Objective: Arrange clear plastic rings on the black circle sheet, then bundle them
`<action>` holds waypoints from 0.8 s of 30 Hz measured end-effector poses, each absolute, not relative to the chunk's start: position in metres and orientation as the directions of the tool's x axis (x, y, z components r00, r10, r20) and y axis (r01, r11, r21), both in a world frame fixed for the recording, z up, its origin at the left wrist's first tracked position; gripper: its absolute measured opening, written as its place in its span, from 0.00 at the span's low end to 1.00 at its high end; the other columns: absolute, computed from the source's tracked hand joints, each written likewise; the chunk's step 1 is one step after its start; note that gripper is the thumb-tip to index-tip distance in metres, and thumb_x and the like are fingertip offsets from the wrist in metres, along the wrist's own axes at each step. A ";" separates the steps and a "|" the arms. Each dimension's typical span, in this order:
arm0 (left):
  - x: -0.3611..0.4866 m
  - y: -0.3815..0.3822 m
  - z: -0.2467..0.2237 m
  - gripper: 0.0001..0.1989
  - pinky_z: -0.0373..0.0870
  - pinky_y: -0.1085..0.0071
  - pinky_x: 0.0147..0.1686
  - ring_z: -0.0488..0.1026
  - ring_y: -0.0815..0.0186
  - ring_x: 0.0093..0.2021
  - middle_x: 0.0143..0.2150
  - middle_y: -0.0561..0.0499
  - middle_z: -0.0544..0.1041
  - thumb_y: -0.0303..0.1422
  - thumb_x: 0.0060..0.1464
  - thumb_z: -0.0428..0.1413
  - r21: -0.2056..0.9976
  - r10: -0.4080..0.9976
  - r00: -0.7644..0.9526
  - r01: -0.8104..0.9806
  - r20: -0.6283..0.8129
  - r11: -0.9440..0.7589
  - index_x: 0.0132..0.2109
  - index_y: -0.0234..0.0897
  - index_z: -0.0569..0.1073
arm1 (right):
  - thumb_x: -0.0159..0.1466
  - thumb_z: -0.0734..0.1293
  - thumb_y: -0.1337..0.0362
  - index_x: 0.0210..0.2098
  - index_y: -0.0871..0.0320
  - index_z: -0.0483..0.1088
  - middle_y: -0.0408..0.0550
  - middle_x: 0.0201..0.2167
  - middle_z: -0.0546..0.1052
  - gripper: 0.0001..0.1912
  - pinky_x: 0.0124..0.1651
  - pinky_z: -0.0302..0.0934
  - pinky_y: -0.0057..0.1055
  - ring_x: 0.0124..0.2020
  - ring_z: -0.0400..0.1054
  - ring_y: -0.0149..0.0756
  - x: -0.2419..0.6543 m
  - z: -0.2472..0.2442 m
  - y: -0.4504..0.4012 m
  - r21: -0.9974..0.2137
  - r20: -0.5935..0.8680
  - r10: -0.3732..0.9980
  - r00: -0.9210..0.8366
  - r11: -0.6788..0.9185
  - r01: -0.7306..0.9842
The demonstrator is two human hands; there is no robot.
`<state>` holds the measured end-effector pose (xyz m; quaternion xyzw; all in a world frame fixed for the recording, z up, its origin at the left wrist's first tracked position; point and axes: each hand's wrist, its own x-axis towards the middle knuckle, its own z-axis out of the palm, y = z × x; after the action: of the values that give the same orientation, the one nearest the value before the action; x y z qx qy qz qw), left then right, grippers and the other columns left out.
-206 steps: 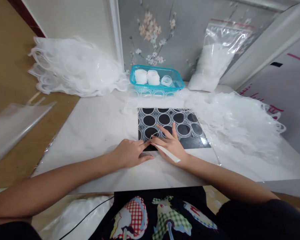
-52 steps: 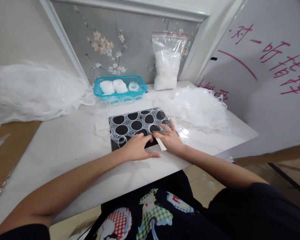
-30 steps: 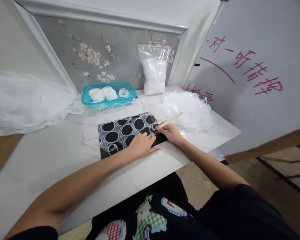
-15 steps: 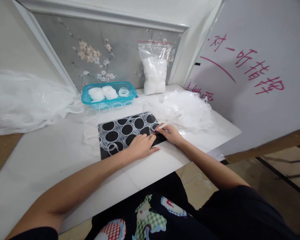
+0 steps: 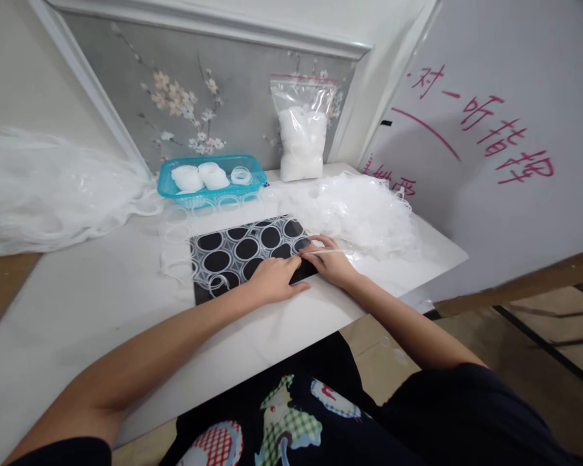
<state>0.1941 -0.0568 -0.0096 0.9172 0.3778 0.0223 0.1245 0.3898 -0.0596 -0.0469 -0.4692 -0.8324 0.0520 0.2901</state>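
A clear sheet patterned with rings (image 5: 247,248) lies over a black mat (image 5: 203,294) on the white table. My left hand (image 5: 273,279) rests palm down on the sheet's front edge, its thumb spread to the right and its fingertips near the right hand's. Beside it, at the mat's right end, my right hand (image 5: 332,261) holds a thin white stick-like tool (image 5: 324,251) between thumb and fingers. The tool's tip is close to my left fingertips; what it touches is too small to tell.
Behind stand a blue basket (image 5: 211,201) with white ring stacks and a filled zip bag (image 5: 302,145). White piles lie at the right (image 5: 364,213) and far left (image 5: 53,194). A whiteboard (image 5: 505,84) rises at the right.
The tool in my right hand has tilted lower, and the fingers of that hand have shifted around it. My left hand has stayed nearly in place.
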 end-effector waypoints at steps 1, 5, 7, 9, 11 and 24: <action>0.194 -0.056 -0.009 0.26 0.69 0.59 0.42 0.76 0.51 0.43 0.44 0.43 0.78 0.51 0.55 0.52 0.268 0.706 0.706 0.693 -0.060 -0.670 0.51 0.35 0.68 | 0.68 0.59 0.66 0.40 0.52 0.76 0.46 0.39 0.81 0.13 0.62 0.53 0.50 0.57 0.64 0.45 0.389 -0.048 -0.062 -0.268 0.441 0.786 -0.433 0.576 0.772; 0.191 -0.056 -0.007 0.25 0.69 0.62 0.42 0.76 0.53 0.42 0.43 0.45 0.78 0.51 0.53 0.54 0.334 0.717 0.694 0.692 -0.062 -0.640 0.49 0.36 0.68 | 0.64 0.63 0.71 0.41 0.52 0.75 0.46 0.39 0.81 0.12 0.65 0.46 0.52 0.57 0.62 0.46 0.395 -0.039 -0.041 -0.062 0.420 0.717 -0.556 0.634 0.771; 0.188 -0.055 -0.006 0.26 0.68 0.63 0.40 0.76 0.54 0.41 0.43 0.46 0.78 0.52 0.53 0.54 0.348 0.712 0.699 0.685 -0.066 -0.640 0.50 0.36 0.69 | 0.63 0.62 0.73 0.38 0.54 0.76 0.48 0.38 0.81 0.12 0.63 0.49 0.51 0.53 0.64 0.47 0.409 -0.021 -0.008 -0.073 0.464 0.747 -0.477 0.568 0.819; 0.187 -0.053 -0.005 0.26 0.68 0.63 0.39 0.76 0.54 0.40 0.44 0.45 0.78 0.53 0.52 0.54 0.364 0.699 0.711 0.674 -0.080 -0.643 0.48 0.37 0.69 | 0.64 0.60 0.72 0.35 0.57 0.76 0.53 0.36 0.79 0.12 0.56 0.55 0.51 0.49 0.66 0.49 0.426 0.003 0.029 -0.208 0.608 0.780 -0.149 0.337 0.918; 0.185 -0.052 -0.004 0.26 0.68 0.63 0.40 0.76 0.54 0.42 0.46 0.44 0.78 0.54 0.52 0.54 0.379 0.680 0.727 0.658 -0.092 -0.651 0.48 0.38 0.70 | 0.65 0.60 0.68 0.34 0.59 0.75 0.56 0.35 0.78 0.11 0.52 0.58 0.49 0.47 0.67 0.50 0.435 0.026 0.056 -0.393 0.674 0.729 0.120 0.215 0.894; 0.039 -0.100 0.007 0.17 0.67 0.67 0.35 0.74 0.62 0.34 0.32 0.49 0.77 0.43 0.64 0.47 0.023 0.727 0.661 0.737 0.187 -0.675 0.37 0.36 0.73 | 0.62 0.68 0.64 0.31 0.55 0.70 0.44 0.32 0.80 0.03 0.40 0.69 0.28 0.38 0.75 0.32 0.316 0.010 0.002 -0.833 -0.172 0.984 -0.042 -0.168 -0.527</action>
<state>0.0392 -0.0998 0.0068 0.9108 0.4019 0.0907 -0.0273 0.3164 0.0017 0.0097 -0.3874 -0.2947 0.6588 0.5735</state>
